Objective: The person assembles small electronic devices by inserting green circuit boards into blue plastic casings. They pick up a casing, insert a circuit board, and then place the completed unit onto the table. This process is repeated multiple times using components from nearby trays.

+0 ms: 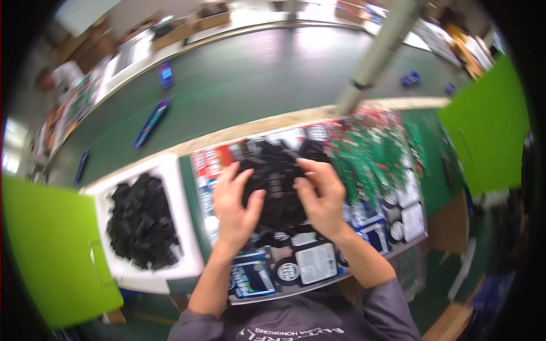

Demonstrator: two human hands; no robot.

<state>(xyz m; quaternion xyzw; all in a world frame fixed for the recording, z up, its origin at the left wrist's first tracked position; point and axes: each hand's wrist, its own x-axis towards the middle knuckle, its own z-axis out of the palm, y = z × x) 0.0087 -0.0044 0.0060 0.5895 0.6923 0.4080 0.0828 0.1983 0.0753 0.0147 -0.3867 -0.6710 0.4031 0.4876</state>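
Two hands working a heap of small black parts on a cluttered surface.

The dark green surface point(250, 85) runs wide behind; nearer lies a printed board point(318, 267), and left of it a white tray point(176, 227) heaped with black parts. On the board sits a pile of small black parts point(276, 170). The left hand point(236, 202) and right hand point(321, 196) rest on that pile, fingers curled loosely over it; whether either actually pinches a piece, I cannot tell. A likely risk: the loose heap could slide and scatter pieces among the green circuit boards point(372, 150) just beside it.
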